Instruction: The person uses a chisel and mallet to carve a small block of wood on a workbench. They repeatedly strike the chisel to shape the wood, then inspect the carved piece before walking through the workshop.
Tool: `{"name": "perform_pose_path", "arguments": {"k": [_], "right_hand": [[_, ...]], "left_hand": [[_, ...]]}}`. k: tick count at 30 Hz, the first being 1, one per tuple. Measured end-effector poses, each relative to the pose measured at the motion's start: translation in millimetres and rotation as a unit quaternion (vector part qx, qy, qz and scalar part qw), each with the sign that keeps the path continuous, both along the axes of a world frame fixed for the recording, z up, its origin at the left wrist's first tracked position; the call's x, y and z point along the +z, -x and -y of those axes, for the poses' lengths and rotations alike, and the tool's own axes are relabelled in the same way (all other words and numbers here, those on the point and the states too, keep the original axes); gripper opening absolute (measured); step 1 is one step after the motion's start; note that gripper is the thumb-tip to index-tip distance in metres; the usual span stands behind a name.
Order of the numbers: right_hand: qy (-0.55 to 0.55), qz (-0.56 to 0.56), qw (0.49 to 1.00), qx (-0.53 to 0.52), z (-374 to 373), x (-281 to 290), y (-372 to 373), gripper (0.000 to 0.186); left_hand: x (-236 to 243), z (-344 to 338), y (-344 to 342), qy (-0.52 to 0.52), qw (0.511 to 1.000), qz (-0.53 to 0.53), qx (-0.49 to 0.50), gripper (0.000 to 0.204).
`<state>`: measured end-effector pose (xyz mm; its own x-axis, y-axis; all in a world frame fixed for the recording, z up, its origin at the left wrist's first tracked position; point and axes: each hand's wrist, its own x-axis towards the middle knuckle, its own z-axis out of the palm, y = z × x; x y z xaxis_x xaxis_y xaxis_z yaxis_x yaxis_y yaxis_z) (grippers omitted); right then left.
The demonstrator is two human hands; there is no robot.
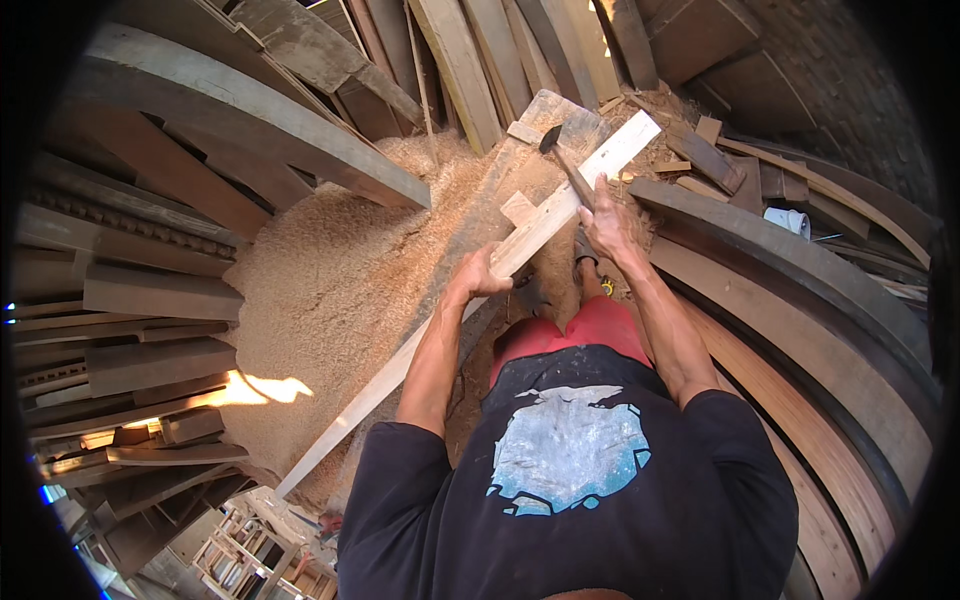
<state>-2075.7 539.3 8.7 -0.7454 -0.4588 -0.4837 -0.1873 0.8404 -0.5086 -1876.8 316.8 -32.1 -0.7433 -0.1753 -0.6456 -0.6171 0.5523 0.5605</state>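
A long, pale wooden board (545, 218) runs diagonally in front of me, from the upper right down to the lower left. My left hand (480, 273) is closed around its near edge about midway along. In my right hand (608, 222) is a hammer (570, 168), its dark head up and to the left, its handle crossing the board. That hand also rests against the board's edge; part of its grip is hidden. Under and beyond the board lies a worn wooden bench (535, 175), with a small wood block (518, 208) touching the board's far side.
Sawdust (320, 270) is heaped to the left of the bench. Stacked planks (160, 370) line the left side, and a thick beam (270, 120) juts in from the upper left. Long curved-looking boards (800, 340) lie close on my right. A white bucket (787, 222) sits among offcuts.
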Motion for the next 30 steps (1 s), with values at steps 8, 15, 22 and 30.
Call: {"name": "perform_pose_path", "arguments": {"k": [8,15,22,30], "right_hand": [[0.002,-0.014,1.000,0.001,-10,-18,-2,0.082],[0.043,-0.045,0.998,-0.027,-40,-29,-16,0.081],[0.047,-0.013,0.997,-0.059,-71,-31,-27,0.043],[0.097,-0.012,0.994,-0.054,-74,8,-49,0.035]], "left_hand": [[-17,-8,-11,0.044,0.999,-0.014,-0.030,0.100],[1,-51,-22,0.106,0.994,-0.009,-0.036,0.121],[-9,-90,-32,0.152,0.983,0.012,-0.103,0.127],[-7,-85,-40,0.166,0.982,-0.044,-0.077,0.132]]}}
